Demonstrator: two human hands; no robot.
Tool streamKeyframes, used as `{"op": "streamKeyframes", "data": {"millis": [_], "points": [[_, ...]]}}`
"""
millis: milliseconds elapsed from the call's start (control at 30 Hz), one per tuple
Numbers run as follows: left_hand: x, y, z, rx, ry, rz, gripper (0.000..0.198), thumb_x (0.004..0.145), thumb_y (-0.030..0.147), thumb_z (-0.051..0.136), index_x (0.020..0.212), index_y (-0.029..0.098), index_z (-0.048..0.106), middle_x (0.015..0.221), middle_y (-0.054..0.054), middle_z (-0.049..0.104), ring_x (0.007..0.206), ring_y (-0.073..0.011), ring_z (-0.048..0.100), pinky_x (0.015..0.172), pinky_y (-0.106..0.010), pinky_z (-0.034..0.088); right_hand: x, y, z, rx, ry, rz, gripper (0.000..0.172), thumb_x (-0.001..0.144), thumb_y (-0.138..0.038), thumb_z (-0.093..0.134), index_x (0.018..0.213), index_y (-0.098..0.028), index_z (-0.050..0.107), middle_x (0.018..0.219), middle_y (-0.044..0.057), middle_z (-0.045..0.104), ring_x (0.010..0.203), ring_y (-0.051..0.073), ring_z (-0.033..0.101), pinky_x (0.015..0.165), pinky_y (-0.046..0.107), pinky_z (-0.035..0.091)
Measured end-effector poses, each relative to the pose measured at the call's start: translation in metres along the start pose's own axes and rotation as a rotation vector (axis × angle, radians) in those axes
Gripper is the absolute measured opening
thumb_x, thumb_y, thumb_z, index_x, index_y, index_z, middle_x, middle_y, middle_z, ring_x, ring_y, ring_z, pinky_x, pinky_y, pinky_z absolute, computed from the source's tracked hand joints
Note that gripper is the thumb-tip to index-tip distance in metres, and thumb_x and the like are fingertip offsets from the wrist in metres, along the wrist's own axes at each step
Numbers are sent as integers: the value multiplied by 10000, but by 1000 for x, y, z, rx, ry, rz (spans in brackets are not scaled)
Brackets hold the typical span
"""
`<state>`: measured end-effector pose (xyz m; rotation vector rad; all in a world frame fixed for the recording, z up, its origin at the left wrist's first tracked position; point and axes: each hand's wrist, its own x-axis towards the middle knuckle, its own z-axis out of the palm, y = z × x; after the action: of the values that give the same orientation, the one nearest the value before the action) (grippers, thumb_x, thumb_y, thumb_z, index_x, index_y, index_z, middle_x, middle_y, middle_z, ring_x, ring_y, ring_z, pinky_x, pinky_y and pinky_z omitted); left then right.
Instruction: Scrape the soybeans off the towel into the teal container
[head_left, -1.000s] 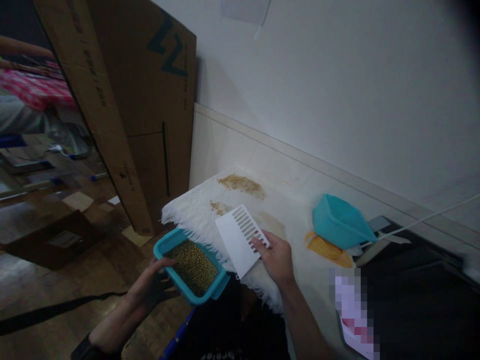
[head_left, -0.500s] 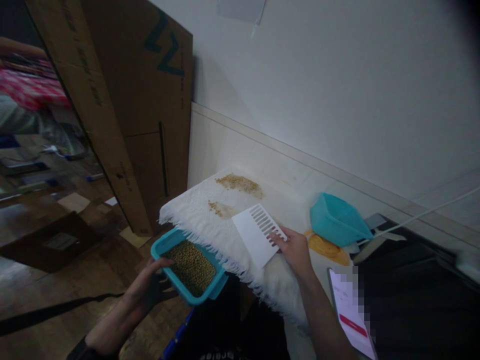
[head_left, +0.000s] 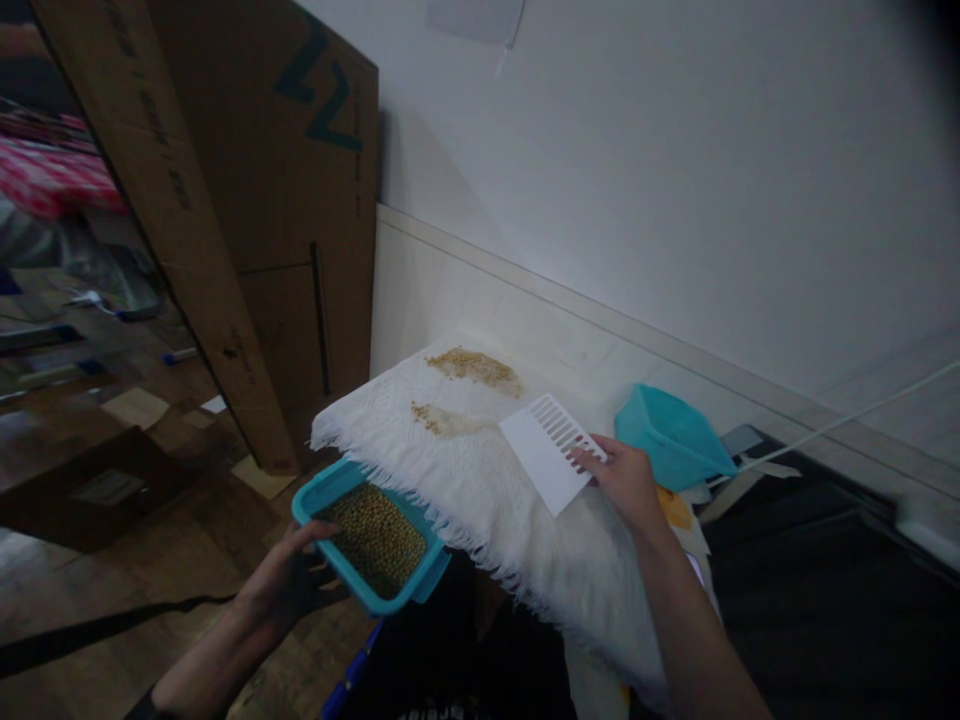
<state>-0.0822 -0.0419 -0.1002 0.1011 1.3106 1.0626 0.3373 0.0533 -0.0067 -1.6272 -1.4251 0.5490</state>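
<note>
My left hand (head_left: 281,580) grips the near rim of a teal tray (head_left: 431,575) filled with small green-brown beans (head_left: 373,537), held just below the fringed front edge of a white cloth (head_left: 480,490). My right hand (head_left: 624,478) pinches a white slotted plastic scraper (head_left: 547,452) by its comb end and holds it over the right part of the cloth. Two patches of tan grains lie on the cloth, a larger one (head_left: 474,365) at the back and a smaller one (head_left: 431,416) nearer me.
A second teal tray (head_left: 671,438) stands tipped on edge to the right of the scraper, over a yellow patch (head_left: 675,508). A tall cardboard box (head_left: 255,200) leans against the white wall at left. A white cable (head_left: 847,425) crosses a dark surface at right.
My right hand has carried the scraper to the right and away from the bean tray, toward the tipped teal tray. The left hand and its tray have stayed about where they were.
</note>
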Motion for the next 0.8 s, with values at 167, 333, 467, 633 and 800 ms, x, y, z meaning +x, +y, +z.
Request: {"op": "streamKeyframes", "data": {"millis": [167,333,467,633,800], "points": [[8,-3,-4,6,-19,-27,238,733,252,824,863,254,625,738,-19,654,682,-269,680,650,-435,633,-19,-19,43,109,43,-2,537,768,-616,765,1023,-149,835,815,106,839,668,289,783,552,351,622],[9,-3,-4,13,-20,-19,222,772,224,799,884,256,610,758,-37,669,690,-262,665,640,-429,635,-21,-35,114,110,137,-46,384,861,-462,701,1069,-162,816,863,95,844,753,284,795,663,359,641],[9,-3,-6,16,-26,-10,241,779,226,807,916,259,611,766,-36,665,694,-270,668,627,-433,634,-10,-41,143,65,222,-1,289,846,-339,692,1041,-154,799,876,101,841,775,274,789,698,348,628],[13,-6,-8,8,-36,-14,278,764,230,826,930,270,606,775,-28,664,698,-273,679,647,-442,636,-6,-38,150,38,312,99,270,812,-288,705,1026,-139,776,842,105,832,736,269,782,659,323,607],[12,-6,-6,2,-42,-6,331,715,252,867,961,264,646,777,-25,684,721,-284,704,694,-453,636,-4,-27,157,57,287,90,290,810,-273,700,1064,-147,764,780,78,822,702,266,777,610,308,595]]}}
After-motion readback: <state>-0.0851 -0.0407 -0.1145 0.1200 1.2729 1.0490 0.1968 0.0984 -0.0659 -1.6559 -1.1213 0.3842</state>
